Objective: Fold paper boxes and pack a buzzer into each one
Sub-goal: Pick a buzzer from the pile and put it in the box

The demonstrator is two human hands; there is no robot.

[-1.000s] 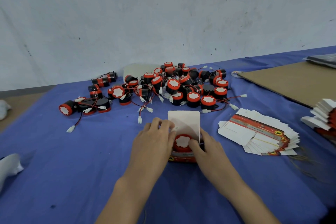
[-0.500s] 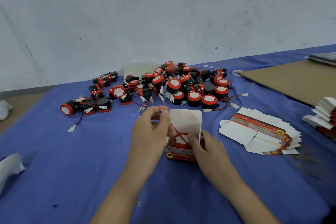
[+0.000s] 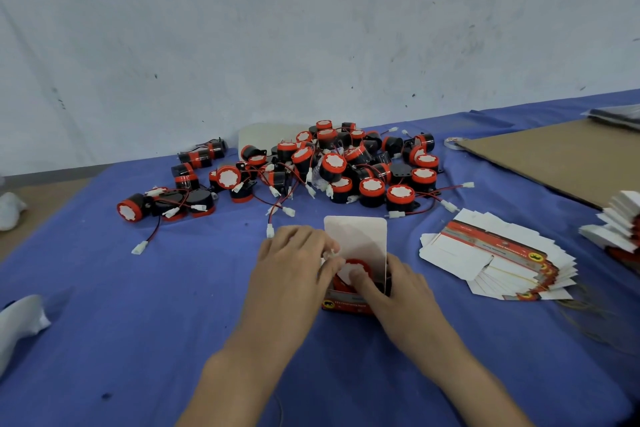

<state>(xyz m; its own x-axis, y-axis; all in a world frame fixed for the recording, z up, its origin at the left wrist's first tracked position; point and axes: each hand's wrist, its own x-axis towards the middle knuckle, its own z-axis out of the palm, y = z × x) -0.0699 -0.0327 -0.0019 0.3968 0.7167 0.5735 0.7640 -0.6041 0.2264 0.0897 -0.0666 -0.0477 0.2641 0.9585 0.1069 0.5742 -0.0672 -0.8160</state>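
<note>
Right hand (image 3: 398, 291): your thumb presses the buzzer (image 3: 358, 263) down; fingers curled round the paper box (image 3: 346, 305).
Left hand (image 3: 298, 263): pinches the white plug (image 3: 329, 254) at the box's left rim, just beside the buzzer.

Pretty clearly a small packing workshop, not a home: a heap of identical buzzers (image 3: 332, 166) is piled on a blue-covered desk (image 3: 104, 340) by a scuffed white wall (image 3: 311, 28), and flat boxes (image 3: 498, 260) are stacked near a cardboard sheet (image 3: 561, 159).
</note>
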